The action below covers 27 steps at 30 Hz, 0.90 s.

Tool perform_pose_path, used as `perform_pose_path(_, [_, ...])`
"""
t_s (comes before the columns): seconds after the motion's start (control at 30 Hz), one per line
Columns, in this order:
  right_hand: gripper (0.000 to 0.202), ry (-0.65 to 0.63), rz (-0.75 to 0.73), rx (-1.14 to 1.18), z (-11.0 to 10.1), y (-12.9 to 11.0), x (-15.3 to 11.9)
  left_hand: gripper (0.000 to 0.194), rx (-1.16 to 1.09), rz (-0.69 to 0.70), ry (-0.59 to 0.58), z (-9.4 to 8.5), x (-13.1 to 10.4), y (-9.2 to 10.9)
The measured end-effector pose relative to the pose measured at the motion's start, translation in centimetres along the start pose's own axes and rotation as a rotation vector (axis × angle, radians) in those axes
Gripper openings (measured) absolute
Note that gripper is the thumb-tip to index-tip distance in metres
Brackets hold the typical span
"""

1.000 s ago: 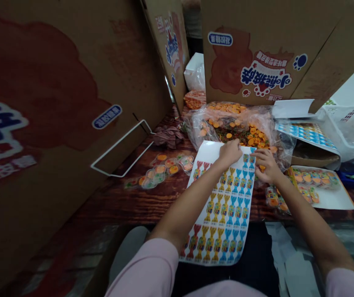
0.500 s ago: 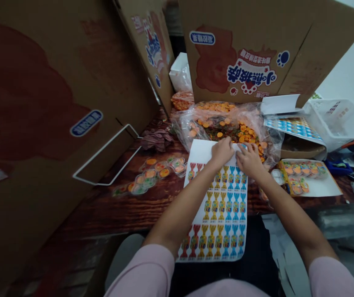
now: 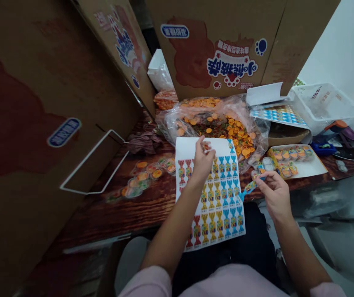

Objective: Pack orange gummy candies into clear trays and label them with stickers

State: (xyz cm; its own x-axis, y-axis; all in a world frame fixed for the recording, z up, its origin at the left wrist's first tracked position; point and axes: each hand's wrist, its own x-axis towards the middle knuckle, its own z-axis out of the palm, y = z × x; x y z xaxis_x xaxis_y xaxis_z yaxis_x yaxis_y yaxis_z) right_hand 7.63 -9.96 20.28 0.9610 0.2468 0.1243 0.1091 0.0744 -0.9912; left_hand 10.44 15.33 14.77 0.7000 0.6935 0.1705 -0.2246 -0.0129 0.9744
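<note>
A sheet of candy-shaped stickers (image 3: 209,202) in red, yellow and blue hangs over the table edge toward my lap. My right hand (image 3: 275,194) pinches one blue sticker (image 3: 250,187) by its end, to the right of the sheet. Above the sheet's upper part is my left hand (image 3: 203,161), its thumb and forefinger around a small clear candy cup (image 3: 207,146) with something orange-red in it. On the left of the table lie several clear candy cups (image 3: 142,176). A shallow box (image 3: 309,167) at the right holds more filled cups.
Behind the sheet an open plastic bag (image 3: 167,117) holds orange and green pieces. Large cardboard boxes (image 3: 192,62) stand at the back and left. A white basket (image 3: 325,107), a tape dispenser (image 3: 323,148) and a crumpled dark cloth (image 3: 144,143) are also around.
My right hand has moved right and down from the sheet's top with a blue sticker peeled off. My left hand has shifted left and now holds a small cup. The view has turned slightly.
</note>
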Motion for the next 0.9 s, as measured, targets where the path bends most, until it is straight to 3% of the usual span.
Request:
perform_pose_path(0.13, [0.052, 0.010, 0.010, 0.236, 2.6, -1.7, -2.0, 0.068, -0.432, -0.246, 0.042, -0.3, -9.4, 2.7])
perform_pose_path(0.2, [0.069, -0.006, -0.002, 0.300, 3.8, -2.2, -3.0, 0.057, -0.473, -0.353, 0.067, -0.1, -13.1, 4.1])
perform_pose_path(0.3, [0.075, -0.009, -0.044, 0.278, 5.0, -2.2, -4.5, 0.047, -0.430, -0.341, 0.147, 0.1, -16.7, 5.9])
perform_pose_path(0.4, [0.075, -0.006, -0.090, 0.212, 5.3, -1.8, -5.9, 0.045, -0.387, -0.279, 0.168, -0.1, -18.5, 7.2])
perform_pose_path(0.6, [0.076, 0.074, -0.194, 0.097, 5.2, -1.2, -7.4, 0.049, -0.399, -0.299, 0.018, -1.1, -19.6, 7.8])
perform_pose_path(0.77, [0.078, -0.069, -0.197, -0.043, 5.5, -1.1, -7.4, 0.035, -0.271, -0.273, -0.004, -1.9, -20.2, 7.2])
perform_pose_path(0.9, [0.075, -0.085, -0.236, -0.093, 5.8, -1.0, -7.5, 0.045, -0.344, -0.354, -0.049, -2.1, -21.0, 7.0])
